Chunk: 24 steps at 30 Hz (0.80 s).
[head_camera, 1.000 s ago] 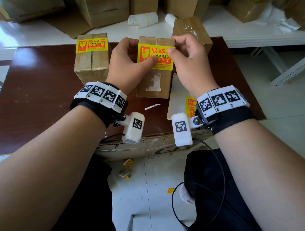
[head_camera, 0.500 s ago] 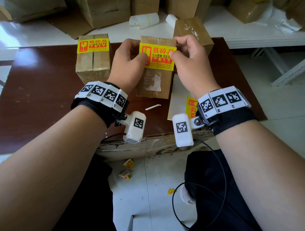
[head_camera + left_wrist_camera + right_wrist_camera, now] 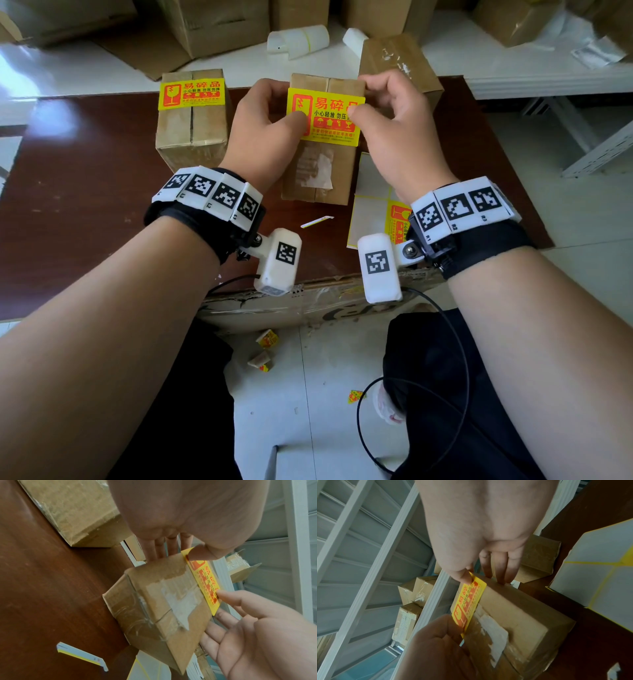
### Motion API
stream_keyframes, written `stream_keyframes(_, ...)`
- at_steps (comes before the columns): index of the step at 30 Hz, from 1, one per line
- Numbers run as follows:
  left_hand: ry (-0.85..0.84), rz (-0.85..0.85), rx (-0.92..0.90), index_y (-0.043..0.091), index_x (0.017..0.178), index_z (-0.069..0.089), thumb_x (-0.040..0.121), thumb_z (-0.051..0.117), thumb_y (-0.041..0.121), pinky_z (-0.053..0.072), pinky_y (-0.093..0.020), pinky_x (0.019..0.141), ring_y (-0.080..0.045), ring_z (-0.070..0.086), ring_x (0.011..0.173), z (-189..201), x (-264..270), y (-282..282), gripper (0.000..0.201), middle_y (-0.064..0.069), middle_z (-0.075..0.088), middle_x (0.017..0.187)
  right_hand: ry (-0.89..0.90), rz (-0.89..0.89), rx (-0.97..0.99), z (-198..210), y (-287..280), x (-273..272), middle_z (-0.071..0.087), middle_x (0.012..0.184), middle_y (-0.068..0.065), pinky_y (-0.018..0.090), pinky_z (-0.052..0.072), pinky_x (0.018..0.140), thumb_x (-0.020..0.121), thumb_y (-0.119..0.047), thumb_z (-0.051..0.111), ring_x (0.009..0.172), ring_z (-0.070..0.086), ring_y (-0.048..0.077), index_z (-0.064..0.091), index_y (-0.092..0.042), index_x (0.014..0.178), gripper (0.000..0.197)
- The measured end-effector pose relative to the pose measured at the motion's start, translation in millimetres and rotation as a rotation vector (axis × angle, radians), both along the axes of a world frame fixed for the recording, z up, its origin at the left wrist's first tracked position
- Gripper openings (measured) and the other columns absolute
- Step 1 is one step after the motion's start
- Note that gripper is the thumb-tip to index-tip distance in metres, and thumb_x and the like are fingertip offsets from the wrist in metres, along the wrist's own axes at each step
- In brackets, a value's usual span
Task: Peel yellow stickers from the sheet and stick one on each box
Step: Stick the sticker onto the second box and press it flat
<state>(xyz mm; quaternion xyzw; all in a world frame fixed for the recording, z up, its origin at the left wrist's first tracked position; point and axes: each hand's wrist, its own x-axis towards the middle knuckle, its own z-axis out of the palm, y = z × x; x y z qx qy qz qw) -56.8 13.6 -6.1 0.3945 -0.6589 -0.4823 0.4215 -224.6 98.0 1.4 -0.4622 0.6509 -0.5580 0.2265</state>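
A yellow sticker [image 3: 325, 118] with red print is stretched over the far half of the middle cardboard box [image 3: 318, 171]. My left hand [image 3: 294, 116] pinches its left end and my right hand [image 3: 363, 113] pinches its right end. In the left wrist view the sticker [image 3: 205, 585] stands tilted against the box top [image 3: 154, 601]; whether it sticks there I cannot tell. The right wrist view shows the sticker [image 3: 469, 601] the same way. The left box [image 3: 191, 137] carries a sticker [image 3: 191, 94]. A third box [image 3: 400, 58] lies behind my right hand. The sticker sheet [image 3: 373, 202] lies right of the middle box.
The boxes stand on a dark brown table [image 3: 85, 188]. A thin backing strip [image 3: 317, 221] lies near its front edge. More cartons [image 3: 219, 27] and white paper rolls [image 3: 298, 41] lie on the white surface behind. Scraps [image 3: 267, 339] lie on the floor.
My left thumb has slid from the middle of the sticker to its left end. The sticker and the right hand have hardly moved.
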Motion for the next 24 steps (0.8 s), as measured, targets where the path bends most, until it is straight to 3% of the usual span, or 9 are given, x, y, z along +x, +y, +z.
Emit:
stream_keyframes(3, 0.009, -0.009, 0.014, 0.017, 0.107, 0.066, 0.083, 0.063, 0.012, 0.054, -0.018, 0.073, -0.001, 0.072, 0.085, 0.7, 0.5, 0.8, 0.025, 0.009, 0.074, 0.095, -0.025, -0.004, -0.008, -0.9, -1.4, -1.8, 0.079, 0.119, 0.002, 0.029, 0.062, 0.095, 0.1, -0.019, 0.065, 0.112, 0.075, 0.013, 0.07, -0.024, 0.117, 0.018)
stream_keyframes(6, 0.009, 0.003, -0.011, 0.015, 0.108, 0.066, 0.085, 0.067, 0.017, 0.054, -0.018, 0.074, 0.001, 0.071, 0.084, 0.4, 0.1, 2.3, 0.024, 0.009, 0.074, 0.095, 0.004, -0.012, -0.022, -3.2, -1.4, -1.6, 0.078, 0.121, 0.0, 0.033, 0.063, 0.098, 0.096, -0.033, 0.078, 0.114, 0.074, 0.012, 0.07, -0.018, 0.123, 0.031)
stream_keyframes(9, -0.016, -0.001, -0.024, 0.014, 0.112, 0.065, 0.085, 0.07, 0.02, 0.054, -0.017, 0.075, 0.002, 0.071, 0.084, 0.7, 0.4, 2.6, 0.028, 0.008, 0.074, 0.098, 0.04, -0.001, -0.024, -3.6, -0.3, 0.2, 0.078, 0.122, -0.003, 0.041, 0.064, 0.101, 0.092, -0.031, 0.084, 0.116, 0.074, 0.012, 0.069, -0.025, 0.119, 0.032)
stream_keyframes(14, -0.038, -0.022, -0.001, 0.016, 0.116, 0.063, 0.087, 0.069, 0.015, 0.054, -0.016, 0.074, 0.004, 0.071, 0.086, 1.5, 2.3, 0.6, 0.029, 0.009, 0.074, 0.101, -0.033, -0.008, -0.027, -1.7, -1.4, -1.4, 0.08, 0.117, 0.002, 0.018, 0.057, 0.087, 0.099, -0.016, 0.071, 0.11, 0.075, 0.01, 0.071, -0.024, 0.118, 0.02)
stream_keyframes(16, -0.05, -0.033, 0.002, 0.016, 0.118, 0.063, 0.087, 0.068, 0.014, 0.054, -0.016, 0.075, 0.004, 0.072, 0.088, 2.0, 3.0, 0.9, 0.031, 0.01, 0.073, 0.102, -0.036, -0.019, -0.023, -0.9, -1.7, -2.1, 0.08, 0.114, 0.0, 0.017, 0.056, 0.086, 0.103, -0.014, 0.065, 0.106, 0.075, 0.007, 0.071, -0.024, 0.118, 0.018)
stream_keyframes(19, -0.032, -0.036, 0.008, 0.015, 0.118, 0.064, 0.084, 0.069, 0.015, 0.055, -0.018, 0.076, 0.001, 0.072, 0.089, 2.4, 3.4, 2.5, 0.034, 0.009, 0.074, 0.102, -0.01, -0.023, -0.018, -3.9, -2.5, -2.0, 0.079, 0.114, 0.0, 0.032, 0.062, 0.096, 0.101, -0.027, 0.07, 0.108, 0.075, 0.011, 0.071, -0.022, 0.117, 0.016)
stream_keyframes(21, -0.023, -0.029, 0.002, 0.013, 0.118, 0.065, 0.082, 0.072, 0.019, 0.058, -0.023, 0.078, -0.003, 0.074, 0.091, 1.9, 3.5, 3.4, 0.037, 0.006, 0.076, 0.103, 0.033, -0.018, -0.015, -5.8, -1.8, -0.2, 0.079, 0.12, 0.0, 0.041, 0.063, 0.102, 0.094, -0.037, 0.08, 0.115, 0.074, 0.013, 0.071, -0.02, 0.122, 0.034)
stream_keyframes(24, -0.017, -0.032, -0.012, 0.011, 0.121, 0.064, 0.083, 0.083, 0.024, 0.062, -0.028, 0.084, -0.009, 0.077, 0.097, -0.7, 3.4, 3.5, 0.044, 0.001, 0.078, 0.109, 0.073, -0.004, -0.005, -6.1, -0.3, 1.1, 0.077, 0.122, -0.003, 0.033, 0.061, 0.103, 0.089, -0.029, 0.086, 0.116, 0.072, 0.005, 0.067, -0.017, 0.129, 0.046)
